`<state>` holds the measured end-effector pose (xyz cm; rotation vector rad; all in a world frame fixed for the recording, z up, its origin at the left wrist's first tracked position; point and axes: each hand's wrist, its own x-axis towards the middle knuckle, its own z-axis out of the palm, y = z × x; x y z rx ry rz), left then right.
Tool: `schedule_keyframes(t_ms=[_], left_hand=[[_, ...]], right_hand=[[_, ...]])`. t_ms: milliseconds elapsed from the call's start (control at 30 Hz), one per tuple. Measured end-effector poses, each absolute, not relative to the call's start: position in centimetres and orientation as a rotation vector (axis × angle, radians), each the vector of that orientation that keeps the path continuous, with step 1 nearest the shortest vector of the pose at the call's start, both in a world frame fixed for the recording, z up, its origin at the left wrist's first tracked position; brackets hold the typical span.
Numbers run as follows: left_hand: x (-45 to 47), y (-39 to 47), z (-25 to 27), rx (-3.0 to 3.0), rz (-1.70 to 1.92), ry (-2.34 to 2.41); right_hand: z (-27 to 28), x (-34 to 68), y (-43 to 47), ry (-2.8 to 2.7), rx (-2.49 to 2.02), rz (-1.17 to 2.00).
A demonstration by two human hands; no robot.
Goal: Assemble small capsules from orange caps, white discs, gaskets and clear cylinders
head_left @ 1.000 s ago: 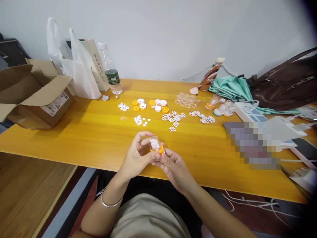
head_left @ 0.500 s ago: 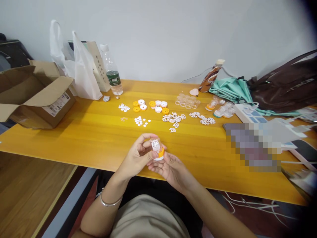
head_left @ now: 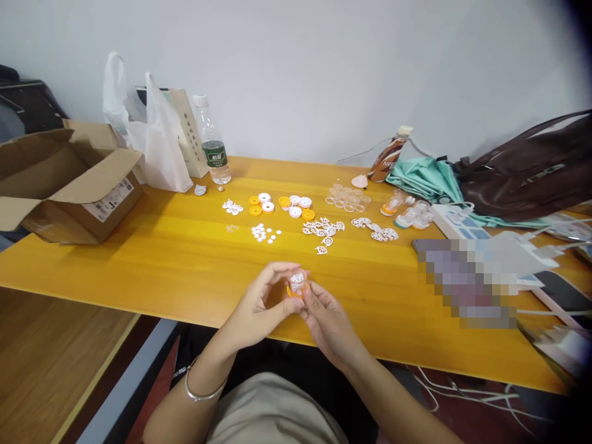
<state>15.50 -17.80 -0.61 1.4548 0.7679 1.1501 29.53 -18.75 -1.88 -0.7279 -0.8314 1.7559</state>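
Between both hands, just above the table's front part, is a small clear plastic capsule [head_left: 296, 283] with a white piece inside and an orange base. My left hand [head_left: 266, 305] is closed around its left side, index finger over the top and thumb low on the base. My right hand [head_left: 326, 314] grips the right side, its thumb pressed to the base. Fingers hide part of the base. Beyond them lie white wheel-like pieces [head_left: 319, 228], white discs [head_left: 263, 232], orange and white round caps [head_left: 296, 206], and clear cups [head_left: 346, 197].
A cardboard box [head_left: 83, 209] stands at the left, near a plastic bag [head_left: 161, 148] and a water bottle [head_left: 215, 151]. To the right are finished-looking capsules [head_left: 414, 214], a brown drink bottle [head_left: 389, 154], a blurred-out flat object [head_left: 467, 283], a power strip [head_left: 456, 225] and a brown bag [head_left: 522, 166].
The capsule has tilted, so its top now faces more toward me. My right thumb has moved up along its base. The whole view has shifted slightly.
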Motion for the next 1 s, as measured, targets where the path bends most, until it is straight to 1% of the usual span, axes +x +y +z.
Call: schedule_keyframes(t_ms=[100,300,433,533,600,667,733,800,967,1000], left_hand=[[15.4,-17.8,-0.4,1.374,1.206,0.78],[15.0,-17.9,-0.1,1.448,1.164,0.847],[13.5,-18.3,-0.6,1.766,1.056,0.977],[12.0,-18.2,-1.8,2.133,0.992,1.254],[11.4,-18.1,-2.6,2.339,0.866,1.397],[11.1,-18.0,-3.1,2.48,0.722,1.422],[11.1,-17.9,-3.3,2.553,0.651,1.41],[11.2,-17.9,-3.3,2.574,0.631,1.422],[11.2,-17.9,-3.3,2.578,0.654,1.433],[11.2,-17.9,-3.3,2.581,0.665,1.43]], right_hand=[[-1.7,29.5,-19.0,-0.913,-0.725,1.758],[-1.5,29.6,-19.1,-0.917,-0.729,1.788],[-1.5,29.7,-18.9,-0.851,-0.708,1.812],[-1.5,29.8,-18.9,-0.797,-0.729,1.787],[-1.4,30.1,-18.8,-0.788,-0.752,1.745],[-1.1,30.8,-18.5,-0.81,-0.793,1.671],[-0.4,32.2,-17.9,-0.868,-0.871,1.558],[0.9,34.3,-16.7,-0.984,-0.988,1.366],[6.0,42.1,-11.1,-1.24,-1.315,0.541],[6.8,43.8,-9.6,-1.244,-1.367,0.428]])
